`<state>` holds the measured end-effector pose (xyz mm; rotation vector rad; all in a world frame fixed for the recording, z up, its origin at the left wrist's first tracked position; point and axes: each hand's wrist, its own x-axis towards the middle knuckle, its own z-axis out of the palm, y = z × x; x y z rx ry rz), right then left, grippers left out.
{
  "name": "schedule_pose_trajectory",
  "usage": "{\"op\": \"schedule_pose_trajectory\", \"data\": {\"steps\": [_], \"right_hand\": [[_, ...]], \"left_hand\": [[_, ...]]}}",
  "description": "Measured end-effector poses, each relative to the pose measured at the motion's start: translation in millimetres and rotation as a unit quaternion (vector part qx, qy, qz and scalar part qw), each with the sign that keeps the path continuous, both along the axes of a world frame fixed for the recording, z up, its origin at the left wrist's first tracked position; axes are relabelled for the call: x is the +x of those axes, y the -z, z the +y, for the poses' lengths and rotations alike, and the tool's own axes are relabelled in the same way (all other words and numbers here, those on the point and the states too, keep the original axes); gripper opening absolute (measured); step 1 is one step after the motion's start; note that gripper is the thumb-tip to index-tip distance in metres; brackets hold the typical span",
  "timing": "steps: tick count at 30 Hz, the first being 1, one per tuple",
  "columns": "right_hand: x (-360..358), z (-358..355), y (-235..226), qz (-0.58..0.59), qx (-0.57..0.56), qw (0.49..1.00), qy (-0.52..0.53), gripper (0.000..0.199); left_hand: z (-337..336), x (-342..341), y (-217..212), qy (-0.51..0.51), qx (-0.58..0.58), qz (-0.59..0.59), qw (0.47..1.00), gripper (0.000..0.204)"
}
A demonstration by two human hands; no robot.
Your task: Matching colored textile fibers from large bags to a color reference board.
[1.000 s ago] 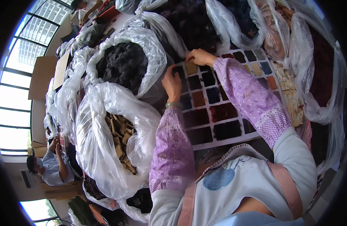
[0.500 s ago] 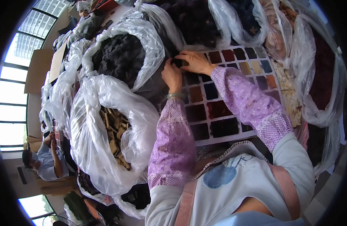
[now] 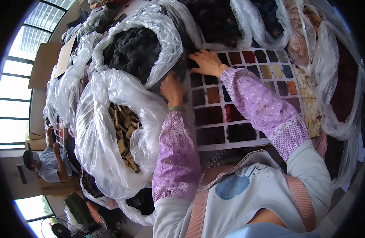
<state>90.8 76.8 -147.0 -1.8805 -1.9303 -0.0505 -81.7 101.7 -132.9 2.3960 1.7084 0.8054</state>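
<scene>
A white board lies in front of me, covered in a grid of fuzzy square patches, mostly black, brown and dark red with a few tan, blue and orange ones. My right hand rests at its upper left, open, with fingers spread over the dark patches there. Just off the board's left edge is my left hand, its fingers curled and a little blurred among dark material; what they hold, if anything, is hidden. Close beyond that hand sits a clear plastic bag with its rim rolled back around dark grey fluffy fibre.
Left of my forearm, another clear bag holds brown wood-like pieces. Bags of black fibre and dark red fibre stand beyond and to the right. At far left a person works at a similar board.
My left hand has come away from the board, moving left and slightly nearer. The right hand stays at the board's upper left, its fingers more spread. The view has shifted slightly.
</scene>
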Motion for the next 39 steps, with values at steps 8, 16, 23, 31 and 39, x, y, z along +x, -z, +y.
{"op": "schedule_pose_trajectory", "data": {"steps": [8, 16, 23, 31, 39], "right_hand": [[-5, -1, 8, 0.011, 0.012, 1.000, -0.007, 0.045], [-6, 13, -15, 0.138, -0.193, 0.967, 0.094, 0.045], [0, 4, 16, 0.067, -0.032, 0.996, 0.054, 0.032], [-9, -5, -5, -0.013, -0.064, 0.996, 0.066, 0.028], [-6, -26, 20, 0.007, -0.051, 0.998, 0.039, 0.037]], "left_hand": [[74, -24, 33, 0.064, 0.211, 0.022, 0.975, 0.023], [36, -17, 30, 0.060, 0.091, 0.021, 0.994, 0.026], [-22, 5, -32, 0.098, -0.091, -0.088, 0.987, 0.020], [36, 24, 9, 0.148, -0.099, -0.057, 0.982, 0.025], [-31, 6, -9, 0.199, -0.147, 0.026, 0.968, 0.038]]}}
